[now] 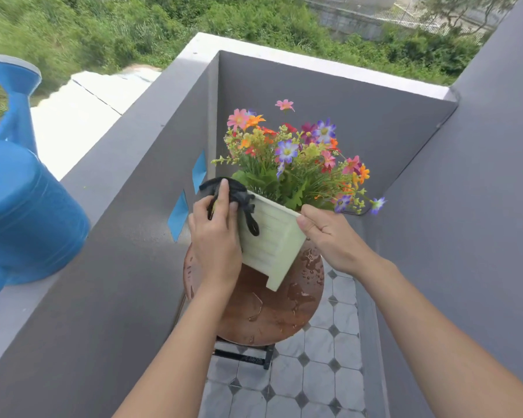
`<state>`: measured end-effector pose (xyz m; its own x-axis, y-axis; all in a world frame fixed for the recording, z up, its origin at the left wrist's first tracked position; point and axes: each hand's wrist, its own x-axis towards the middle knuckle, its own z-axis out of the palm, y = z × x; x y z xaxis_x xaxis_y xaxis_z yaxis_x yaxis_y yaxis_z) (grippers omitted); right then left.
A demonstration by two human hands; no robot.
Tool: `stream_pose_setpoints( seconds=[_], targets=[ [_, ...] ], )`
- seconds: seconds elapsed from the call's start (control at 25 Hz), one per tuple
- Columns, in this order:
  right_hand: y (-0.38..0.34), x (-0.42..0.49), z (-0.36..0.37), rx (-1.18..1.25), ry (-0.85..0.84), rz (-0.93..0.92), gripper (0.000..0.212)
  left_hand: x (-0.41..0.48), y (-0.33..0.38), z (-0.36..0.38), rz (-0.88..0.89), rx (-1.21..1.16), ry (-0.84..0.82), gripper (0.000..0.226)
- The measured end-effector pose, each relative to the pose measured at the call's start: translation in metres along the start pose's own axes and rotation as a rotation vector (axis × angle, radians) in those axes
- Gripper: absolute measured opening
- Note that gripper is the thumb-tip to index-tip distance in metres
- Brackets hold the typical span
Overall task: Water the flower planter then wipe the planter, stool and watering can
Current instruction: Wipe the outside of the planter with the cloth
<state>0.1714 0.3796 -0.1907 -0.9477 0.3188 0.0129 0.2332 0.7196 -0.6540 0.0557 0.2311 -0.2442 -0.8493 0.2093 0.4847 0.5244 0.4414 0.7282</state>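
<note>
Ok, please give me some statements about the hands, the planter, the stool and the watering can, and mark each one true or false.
1. The left hand presses a dark cloth on the planter. True.
2. The right hand holds the watering can. False: it grips the planter's corner; the can stands on the wall ledge.
3. The stool top is dry. False: water drops lie on it.
4. The planter stands on the stool. True.
5. The flowers are all white. False: they are many colours.

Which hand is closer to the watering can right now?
Left. The left hand wipes the planter corner on the watering can side; the right hand grips the far corner.
</note>
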Motion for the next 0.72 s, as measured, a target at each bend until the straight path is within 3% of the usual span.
stream_pose_setpoints(
  seconds=[0.08,0.2,0.32,0.36,0.48,0.6,0.72],
  targets=[
    [0.002,-0.001,-0.001,-0.019,-0.002,-0.010,0.036,0.013,0.002,-0.010,-0.190,-0.087,-0.061,0.039],
    [0.005,0.000,-0.004,-0.011,-0.008,-0.023,0.034,0.040,-0.013,-0.018,-0.484,-0.099,-0.335,0.035],
    [0.006,0.001,-0.007,0.004,-0.037,-0.043,0.032,0.056,-0.018,-0.034,-0.868,-0.463,-0.546,0.045],
    [0.006,0.001,-0.008,0.003,-0.049,-0.052,0.032,0.057,-0.016,-0.038,-0.924,-0.586,-0.605,0.050],
    [0.008,0.001,-0.011,-0.007,-0.075,-0.062,0.030,0.060,-0.013,-0.039,-0.822,-0.564,-0.748,0.049],
    [0.008,0.000,-0.013,-0.029,-0.078,-0.054,0.024,0.061,-0.003,-0.043,-0.768,-0.489,-0.697,0.024],
    [0.004,-0.007,-0.007,-0.130,0.026,-0.014,0.033,0.062,0.006,-0.049,-0.740,-0.417,-0.641,0.018]
  ],
)
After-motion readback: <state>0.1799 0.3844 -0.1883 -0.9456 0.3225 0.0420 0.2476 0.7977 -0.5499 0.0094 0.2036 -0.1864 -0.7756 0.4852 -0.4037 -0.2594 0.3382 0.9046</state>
